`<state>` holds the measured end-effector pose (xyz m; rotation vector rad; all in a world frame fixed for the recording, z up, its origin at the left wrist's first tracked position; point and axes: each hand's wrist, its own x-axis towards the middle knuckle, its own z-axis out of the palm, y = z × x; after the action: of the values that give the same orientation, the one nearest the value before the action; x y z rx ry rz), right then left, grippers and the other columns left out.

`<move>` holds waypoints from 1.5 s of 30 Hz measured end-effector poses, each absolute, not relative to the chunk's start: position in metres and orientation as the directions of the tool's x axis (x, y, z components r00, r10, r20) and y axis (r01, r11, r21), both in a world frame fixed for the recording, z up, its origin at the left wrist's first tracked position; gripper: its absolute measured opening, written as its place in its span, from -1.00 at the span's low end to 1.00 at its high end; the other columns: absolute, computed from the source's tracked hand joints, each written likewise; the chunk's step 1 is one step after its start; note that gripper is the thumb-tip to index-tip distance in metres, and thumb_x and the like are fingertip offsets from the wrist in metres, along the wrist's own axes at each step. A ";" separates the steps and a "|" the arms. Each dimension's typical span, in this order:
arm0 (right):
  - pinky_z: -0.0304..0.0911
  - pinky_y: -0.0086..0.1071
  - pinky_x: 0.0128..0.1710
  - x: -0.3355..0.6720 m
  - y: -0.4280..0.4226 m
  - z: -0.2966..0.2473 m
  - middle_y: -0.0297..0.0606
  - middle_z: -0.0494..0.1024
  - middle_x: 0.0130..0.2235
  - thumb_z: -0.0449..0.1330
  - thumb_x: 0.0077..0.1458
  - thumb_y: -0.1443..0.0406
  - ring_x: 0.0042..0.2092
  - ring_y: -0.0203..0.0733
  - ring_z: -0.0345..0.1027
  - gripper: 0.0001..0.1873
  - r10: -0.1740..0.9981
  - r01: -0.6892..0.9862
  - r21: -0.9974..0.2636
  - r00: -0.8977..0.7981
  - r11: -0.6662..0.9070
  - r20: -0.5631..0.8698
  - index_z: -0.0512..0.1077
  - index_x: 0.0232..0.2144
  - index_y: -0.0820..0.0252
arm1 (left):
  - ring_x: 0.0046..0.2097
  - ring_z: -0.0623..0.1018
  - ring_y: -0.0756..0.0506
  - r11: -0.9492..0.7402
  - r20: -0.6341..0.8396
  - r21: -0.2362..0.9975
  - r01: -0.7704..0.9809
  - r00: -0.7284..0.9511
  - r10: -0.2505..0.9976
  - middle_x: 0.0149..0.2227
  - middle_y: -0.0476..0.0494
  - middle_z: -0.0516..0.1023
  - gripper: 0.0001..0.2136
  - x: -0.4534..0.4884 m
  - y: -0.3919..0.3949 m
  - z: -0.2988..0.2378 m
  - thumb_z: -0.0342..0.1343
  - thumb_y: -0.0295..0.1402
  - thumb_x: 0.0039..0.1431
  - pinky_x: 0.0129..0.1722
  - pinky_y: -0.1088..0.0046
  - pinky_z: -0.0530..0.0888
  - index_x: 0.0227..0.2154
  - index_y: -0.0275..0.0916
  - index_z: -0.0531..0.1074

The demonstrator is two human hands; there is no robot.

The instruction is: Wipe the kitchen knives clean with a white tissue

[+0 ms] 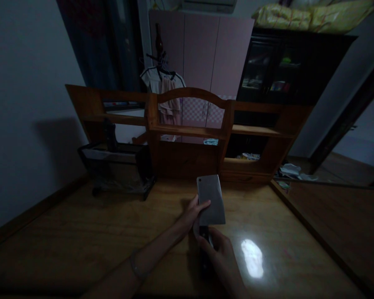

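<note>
Over a wooden desk I hold a cleaver with a broad steel blade, its dark handle pointing toward me. My right hand is closed around the handle. My left hand reaches in from the left and its fingers press against the left edge of the blade. A thin bracelet sits on my left wrist. The blade points away from me toward the shelf unit.
A wooden shelf unit stands at the back of the desk. A dark mesh rack sits at the back left. Behind are a pink wardrobe, hanging clothes and a dark glass cabinet. A light glare shines on the desk.
</note>
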<state>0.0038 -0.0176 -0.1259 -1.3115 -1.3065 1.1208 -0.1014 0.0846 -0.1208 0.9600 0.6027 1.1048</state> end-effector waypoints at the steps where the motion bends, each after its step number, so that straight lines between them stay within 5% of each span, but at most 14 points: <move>1: 0.28 -0.30 -0.19 0.004 -0.017 -0.126 -0.15 0.59 -0.23 0.23 0.03 0.13 -0.17 0.04 0.44 -0.64 1.000 0.131 -0.991 0.013 0.006 0.008 0.51 -0.20 0.27 | -0.15 0.54 -0.12 0.136 0.044 0.880 -0.456 0.362 0.931 -0.11 -0.23 0.55 -0.57 -0.101 0.085 -0.122 0.24 -0.25 0.05 -0.17 0.43 0.44 -0.03 -0.30 0.38; 9: 0.29 -0.30 -0.20 0.009 -0.019 -0.123 -0.15 0.60 -0.28 0.24 0.02 0.07 -0.18 0.05 0.45 -0.59 0.998 0.103 -0.995 0.069 0.003 0.011 0.52 -0.22 0.29 | -0.12 0.53 -0.13 0.124 0.017 0.914 -0.387 0.340 0.940 -0.09 -0.25 0.53 -0.59 -0.100 0.093 -0.131 0.20 -0.22 0.08 -0.15 0.43 0.43 -0.05 -0.30 0.36; 14: 0.29 -0.30 -0.16 0.010 -0.023 -0.125 -0.15 0.59 -0.22 0.23 0.03 0.08 -0.13 0.06 0.44 -0.59 0.997 0.107 -0.994 0.077 -0.003 0.006 0.52 -0.19 0.27 | 0.06 0.45 -0.17 -0.092 0.134 0.974 -0.206 0.195 0.972 0.12 -0.27 0.38 -0.39 -0.099 0.091 -0.127 0.12 -0.14 0.15 0.03 0.31 0.36 0.21 -0.18 0.08; 18: 0.28 -0.27 -0.11 0.011 -0.022 -0.128 -0.14 0.59 -0.19 0.23 0.03 0.08 -0.09 0.07 0.42 -0.57 0.996 0.062 -0.998 0.087 0.010 0.015 0.51 -0.15 0.27 | 0.31 0.10 -0.21 -0.376 0.364 0.911 0.171 0.097 0.926 0.32 -0.21 0.03 -0.26 -0.102 0.080 -0.117 0.11 -0.13 0.15 0.23 0.21 0.11 0.31 -0.09 -0.13; 21: 0.29 -0.28 -0.12 0.012 -0.022 -0.127 -0.14 0.59 -0.19 0.21 0.05 0.08 -0.09 0.06 0.43 -0.58 0.996 0.025 -0.999 0.091 0.023 0.025 0.51 -0.15 0.27 | 0.36 -0.19 -0.22 -0.611 0.550 0.706 0.358 0.267 0.791 0.37 -0.11 -0.22 -0.30 -0.102 0.072 -0.110 0.11 -0.15 0.16 0.28 0.10 -0.07 0.31 -0.04 -0.08; 24: 0.29 -0.28 -0.12 0.014 -0.022 -0.124 -0.14 0.59 -0.17 0.23 0.03 0.09 -0.09 0.06 0.43 -0.58 0.991 -0.013 -0.999 0.130 0.043 0.041 0.52 -0.15 0.27 | 0.36 -0.22 -0.25 -0.756 0.590 0.565 0.331 0.479 0.650 0.37 -0.08 -0.19 -0.48 -0.102 0.070 -0.106 0.08 -0.17 0.20 0.28 0.06 -0.06 0.22 -0.04 0.19; 27: 0.29 -0.27 -0.10 0.016 -0.022 -0.123 -0.14 0.59 -0.17 0.25 0.00 0.09 -0.08 0.07 0.42 -0.58 0.986 -0.048 -0.998 0.162 0.047 0.038 0.53 -0.17 0.27 | 0.35 -0.07 -0.24 -0.797 0.572 0.561 0.225 0.590 0.569 0.34 -0.14 -0.01 -0.54 -0.105 0.070 -0.106 0.09 -0.19 0.19 0.26 0.10 0.05 0.15 -0.11 0.31; 30: 0.30 -0.27 -0.14 0.017 -0.021 -0.124 -0.14 0.60 -0.20 0.26 -0.02 0.07 -0.12 0.07 0.44 -0.59 0.983 -0.057 -0.997 0.180 0.050 0.039 0.54 -0.22 0.27 | 0.33 0.02 -0.21 -0.806 0.562 0.578 0.126 0.655 0.505 0.29 -0.14 0.14 -0.60 -0.109 0.069 -0.105 -0.02 -0.34 0.24 0.25 0.09 0.08 0.14 -0.14 0.32; 36: 0.31 -0.28 -0.19 0.016 -0.022 -0.124 -0.12 0.60 -0.24 0.27 -0.05 0.02 -0.16 0.08 0.44 -0.53 0.981 -0.081 -0.997 0.195 0.009 -0.007 0.53 -0.23 0.30 | 0.34 -0.04 -0.17 -0.748 0.513 0.659 0.082 0.679 0.525 0.30 -0.01 0.11 -0.40 -0.111 0.069 -0.103 -0.13 -0.63 0.06 0.27 0.05 0.01 0.16 -0.06 0.30; 45: 0.30 -0.28 -0.15 0.017 -0.021 -0.129 -0.14 0.59 -0.27 0.26 -0.02 0.02 -0.14 0.07 0.43 -0.57 0.978 -0.097 -0.995 0.209 0.036 0.015 0.54 -0.28 0.29 | 0.31 0.08 -0.17 -0.836 0.501 0.536 0.114 0.755 0.424 0.26 -0.13 0.20 -0.47 -0.113 0.069 -0.099 -0.03 -0.58 0.17 0.24 0.13 0.15 0.18 -0.05 0.26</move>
<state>0.0166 -0.0209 -0.1289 -1.2096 -0.9949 1.0817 -0.1135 0.0685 -0.0995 2.4690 0.4064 0.8656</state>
